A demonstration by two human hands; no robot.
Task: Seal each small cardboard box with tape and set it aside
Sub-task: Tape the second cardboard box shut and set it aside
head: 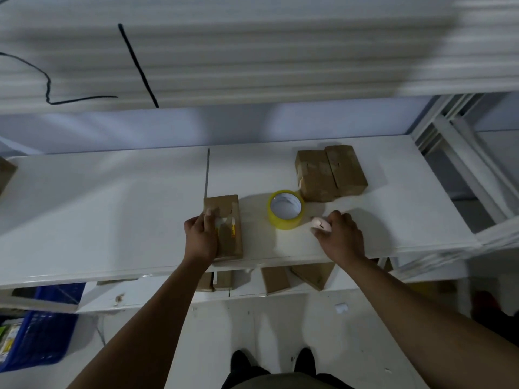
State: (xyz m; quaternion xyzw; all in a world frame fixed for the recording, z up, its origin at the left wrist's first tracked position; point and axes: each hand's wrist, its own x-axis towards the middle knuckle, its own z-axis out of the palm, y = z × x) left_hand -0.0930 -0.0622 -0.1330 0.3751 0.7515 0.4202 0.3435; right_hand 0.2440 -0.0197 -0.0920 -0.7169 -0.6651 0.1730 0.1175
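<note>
Cardboard box (228,231) flat, long axis pointing away, left hand (200,237) gripping

- A flat white worktop (112,206) ran across the middle, and a thin grey seam (207,171) crossed it front to back.
- A blue plastic lattice crate (42,341) sat low on the left, below the worktop.
- A straight black cable (137,66) and a curved black cable (46,80) lay against a blurred white ribbed panel (280,51) above.
- A white metal rack frame (460,153) stood at the right.
- A pair of black shoes (241,360) stood on the white floor (280,327).

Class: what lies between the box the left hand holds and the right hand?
The tape roll lies between the box and the right hand; the head view shows it.
</note>
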